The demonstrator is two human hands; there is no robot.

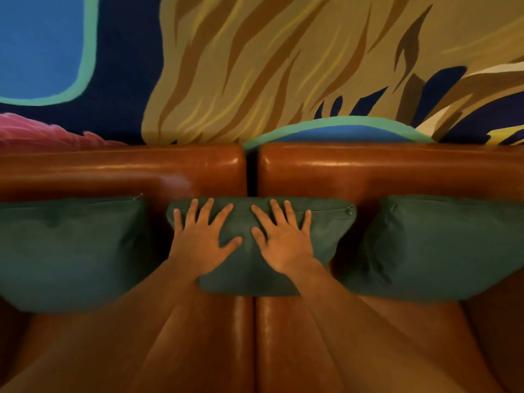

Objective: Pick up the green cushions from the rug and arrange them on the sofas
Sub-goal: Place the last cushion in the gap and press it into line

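Middle green cushion (323,236) sat propped against the backrests, straddling the seam between the two brown leather sofas, left sofa (122,171) and right sofa (397,168). Its zipper ran along the top edge, pull at the right end. You had both hands flat on its face: left hand (200,242) on the left half, right hand (283,242) right of centre, fingers spread wide, palms pressing. Not a grasp, nothing was pinched or held, just open hands on the fabric. The thumbs pointed in toward each other, apart, not touching.

Left cushion (65,251) leaned on the left sofa's back, just beside the middle one with a dark gap between. Right cushion (442,245) leaned on the right sofa's back, its lower left corner meeting or overlapping the middle cushion; couldn't tell which. All three were upright, in a row.

Behind the backrests was a painted mural wall (283,66): tan streaks, dark blue, blue-and-teal shapes, pink at far left.
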